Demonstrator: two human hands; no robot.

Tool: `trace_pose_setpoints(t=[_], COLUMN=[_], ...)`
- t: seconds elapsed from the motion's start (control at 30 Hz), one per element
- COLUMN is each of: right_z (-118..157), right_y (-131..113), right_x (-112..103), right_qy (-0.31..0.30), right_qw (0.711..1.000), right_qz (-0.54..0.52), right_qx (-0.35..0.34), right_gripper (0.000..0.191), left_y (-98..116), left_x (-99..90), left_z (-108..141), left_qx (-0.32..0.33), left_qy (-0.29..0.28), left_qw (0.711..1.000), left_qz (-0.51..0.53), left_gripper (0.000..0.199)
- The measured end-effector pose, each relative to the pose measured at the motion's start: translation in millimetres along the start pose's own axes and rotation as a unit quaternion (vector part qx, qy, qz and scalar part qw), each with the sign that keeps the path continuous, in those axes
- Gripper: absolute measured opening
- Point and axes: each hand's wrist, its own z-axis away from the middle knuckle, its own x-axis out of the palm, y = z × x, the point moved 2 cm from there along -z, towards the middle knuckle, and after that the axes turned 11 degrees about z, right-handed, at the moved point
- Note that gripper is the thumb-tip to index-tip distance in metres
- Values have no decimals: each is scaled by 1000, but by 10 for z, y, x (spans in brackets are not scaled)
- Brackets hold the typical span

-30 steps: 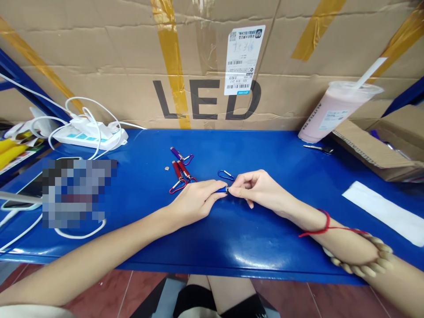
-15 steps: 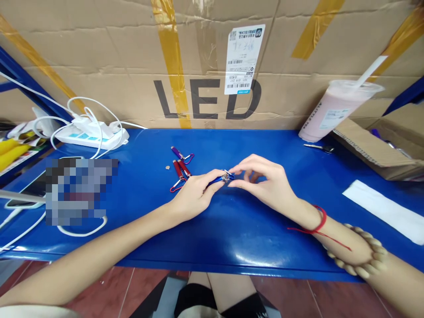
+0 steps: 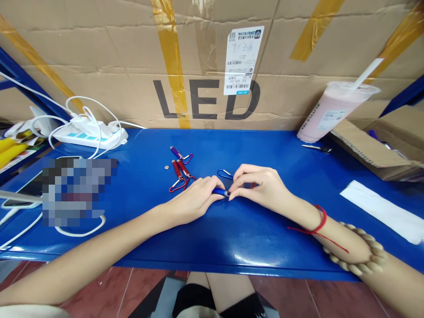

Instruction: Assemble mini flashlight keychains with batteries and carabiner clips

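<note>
The left hand (image 3: 195, 198) is grasping a blue flashlight (image 3: 219, 191); the right hand (image 3: 265, 185), its grip unclear, is sitting at its end.

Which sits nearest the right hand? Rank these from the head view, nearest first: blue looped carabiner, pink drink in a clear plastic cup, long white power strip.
1. Blue looped carabiner: just left of the right hand.
2. Pink drink in a clear plastic cup: beyond, to the right.
3. Long white power strip: far left.
</note>
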Motion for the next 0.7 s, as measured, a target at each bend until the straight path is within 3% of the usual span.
trace_pose_setpoints(t=[0.2, 0.3, 0.37, 0.43, 0.57, 0.63, 0.7], right_z=[20, 11, -6, -17, -3, -2, -8], right_y=[6, -34, -61, -77, -79, -68, -50], right_x=[26, 34, 49, 76, 135, 145, 154], right_qy=[-21, -4, 3, -13, -85, -103, -105], right_qw=[999, 997, 991, 969, 869, 842, 837], right_qz=[-33, -75, -119, -185, -338, -366, -374], right_qx=[-3, 14, 68, 162, 351, 383, 385], right_gripper=[13, 10, 9, 12, 30, 33, 34], left_y=[-33, -58, -71, -78, -69, -56, -40], left_x=[23, 48, 58, 61, 49, 37, 24], left_z=[3, -2, -1, 1, -5, -14, -25], left_qx=[41, 77, 102, 125, 143, 133, 122], left_qy=[-8, 27, 63, 100, 138, 136, 133], left_qw=[999, 996, 992, 986, 980, 982, 983], left_qz=[-11, -30, -44, -54, -32, -4, 21], left_gripper=[15, 14, 14, 14, 12, 12, 18])
